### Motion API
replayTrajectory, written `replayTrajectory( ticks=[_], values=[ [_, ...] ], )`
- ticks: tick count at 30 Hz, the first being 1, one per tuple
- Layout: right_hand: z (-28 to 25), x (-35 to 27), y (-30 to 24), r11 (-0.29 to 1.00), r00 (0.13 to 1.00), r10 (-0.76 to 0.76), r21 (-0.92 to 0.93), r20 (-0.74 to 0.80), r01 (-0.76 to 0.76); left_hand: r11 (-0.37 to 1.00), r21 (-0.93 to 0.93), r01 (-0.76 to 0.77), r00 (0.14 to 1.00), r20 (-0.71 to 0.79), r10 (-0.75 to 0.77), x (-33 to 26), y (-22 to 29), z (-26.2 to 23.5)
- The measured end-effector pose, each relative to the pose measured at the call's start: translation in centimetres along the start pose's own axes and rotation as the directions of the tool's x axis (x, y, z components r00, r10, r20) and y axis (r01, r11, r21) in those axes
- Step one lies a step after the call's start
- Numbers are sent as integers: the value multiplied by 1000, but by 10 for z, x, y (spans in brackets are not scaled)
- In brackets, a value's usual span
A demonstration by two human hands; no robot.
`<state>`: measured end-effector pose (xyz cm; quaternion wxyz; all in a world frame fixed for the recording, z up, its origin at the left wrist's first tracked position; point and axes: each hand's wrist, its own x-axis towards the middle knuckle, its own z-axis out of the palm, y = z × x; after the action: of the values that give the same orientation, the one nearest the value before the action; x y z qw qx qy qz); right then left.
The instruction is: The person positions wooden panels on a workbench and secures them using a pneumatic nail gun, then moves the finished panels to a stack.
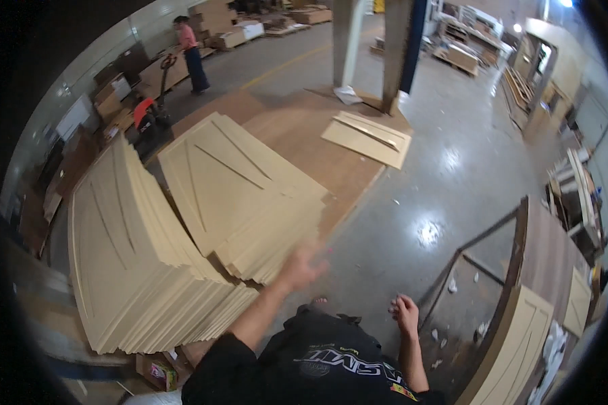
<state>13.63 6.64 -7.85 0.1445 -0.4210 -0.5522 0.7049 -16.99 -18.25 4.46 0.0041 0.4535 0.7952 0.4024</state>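
My left hand [302, 268] reaches out beside the near right corner of a stack of cream panels [250, 196]. It is blurred, its fingers look spread, and nothing shows in it; whether it touches the stack I cannot tell. My right hand [404, 314] hangs over the floor to the right of my body, away from the panels. Its fingers are curled in, and whatever they may hold is hidden. A second, tilted-looking stack of cream panels [121, 250] stands to the left, close against the first. Both top panels have long grooves.
A single cream panel with a strip on it [368, 137] lies ahead by the pillars [392, 54]. At the right stands a table-like frame [547, 236] bearing another grooved panel [517, 344]. A person [190, 57] stands near a pallet jack [162, 88] at the far left.
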Motion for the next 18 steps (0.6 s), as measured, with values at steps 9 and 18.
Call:
replayTrajectory(
  ticks=[9, 18],
  values=[
    [-179, -233, 202, 963, 724, 245, 249, -645, -104, 372, 533, 760, 596, -342, -726, 63, -121, -66],
    [-187, -277, 160, 972, 766, 203, 222, -610, -81, 498, 677, 542, 766, -156, -623, 65, -70, 3]
  ],
)
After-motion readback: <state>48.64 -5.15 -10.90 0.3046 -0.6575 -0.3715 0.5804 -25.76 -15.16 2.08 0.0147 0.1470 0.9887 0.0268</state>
